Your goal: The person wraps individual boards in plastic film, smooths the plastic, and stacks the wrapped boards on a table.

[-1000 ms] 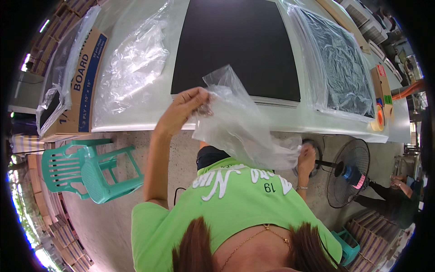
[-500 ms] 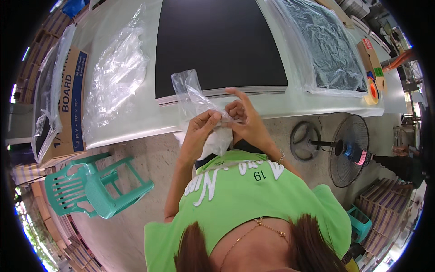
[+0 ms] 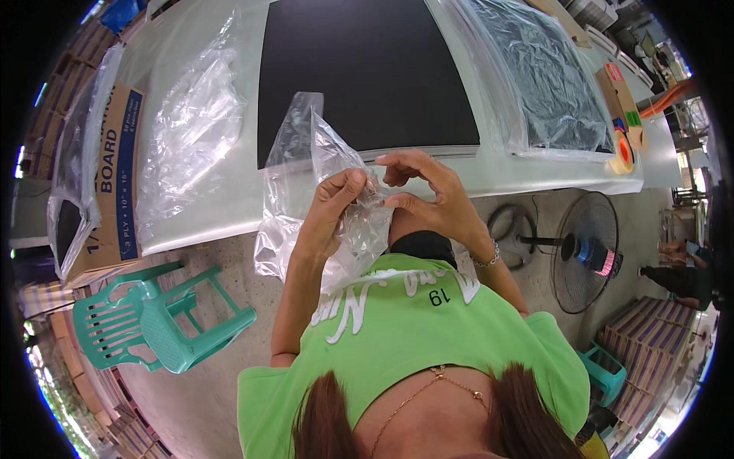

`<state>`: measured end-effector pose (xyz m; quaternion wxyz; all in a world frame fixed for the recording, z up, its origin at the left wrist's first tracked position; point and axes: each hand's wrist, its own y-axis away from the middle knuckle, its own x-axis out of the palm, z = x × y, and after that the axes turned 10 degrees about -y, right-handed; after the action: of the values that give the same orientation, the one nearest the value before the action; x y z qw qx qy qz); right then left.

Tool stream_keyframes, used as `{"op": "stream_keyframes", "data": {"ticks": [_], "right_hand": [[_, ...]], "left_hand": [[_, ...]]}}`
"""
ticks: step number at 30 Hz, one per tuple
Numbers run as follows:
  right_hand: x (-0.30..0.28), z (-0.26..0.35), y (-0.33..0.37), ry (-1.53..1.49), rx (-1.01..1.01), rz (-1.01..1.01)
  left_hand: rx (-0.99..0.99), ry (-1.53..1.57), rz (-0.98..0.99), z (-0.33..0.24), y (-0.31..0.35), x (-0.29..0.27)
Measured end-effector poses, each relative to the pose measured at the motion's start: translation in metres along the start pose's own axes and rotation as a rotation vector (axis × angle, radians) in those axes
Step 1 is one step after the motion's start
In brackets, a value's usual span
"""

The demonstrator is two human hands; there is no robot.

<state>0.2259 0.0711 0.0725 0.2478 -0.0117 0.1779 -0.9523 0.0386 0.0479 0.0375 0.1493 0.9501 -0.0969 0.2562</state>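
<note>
A: What is held, and where is it seen?

B: A clear plastic bag is held at the near edge of the tabletop, its far end being seen over the near left part of a stack of black sheets.

A: How are the fingers set?

B: The bag is pinched by the left hand, thumb and fingers being closed together on the film. The right hand is placed just beside it, its fingers curled and well parted from the thumb; whether the film is touched by their tips cannot be told.

A: What is arranged around them?

B: To the left, crumpled clear plastic is spread, with a cardboard box seen farther left. To the right, a plastic-wrapped black sheet is laid flat, a roll of tape being set near its near right corner. On the floor, a green chair is placed at the near left and a standing fan at the near right.
</note>
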Motion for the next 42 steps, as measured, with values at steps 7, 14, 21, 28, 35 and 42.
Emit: {"op": "stream_keyframes", "data": {"ticks": [7,14,21,28,35,42], "right_hand": [[0.000,0.008,-0.014,0.100,-0.087,0.057],[0.003,0.014,-0.019,0.127,-0.111,0.042],[-0.004,0.009,-0.021,0.140,-0.158,-0.023],[0.002,0.004,-0.019,0.177,-0.192,-0.087],[-0.007,0.006,-0.029,0.292,-0.365,0.020],[-0.003,0.003,-0.031,0.144,-0.374,0.023]], "left_hand": [[0.065,0.045,0.042,-0.008,0.003,0.003],[0.086,0.058,0.106,-0.007,-0.003,0.003],[-0.009,0.152,0.121,-0.008,-0.004,0.012],[-0.013,0.103,0.102,-0.006,-0.008,0.008],[-0.032,0.058,0.185,-0.012,-0.010,0.009],[-0.030,0.101,0.214,-0.012,-0.011,0.012]]}}
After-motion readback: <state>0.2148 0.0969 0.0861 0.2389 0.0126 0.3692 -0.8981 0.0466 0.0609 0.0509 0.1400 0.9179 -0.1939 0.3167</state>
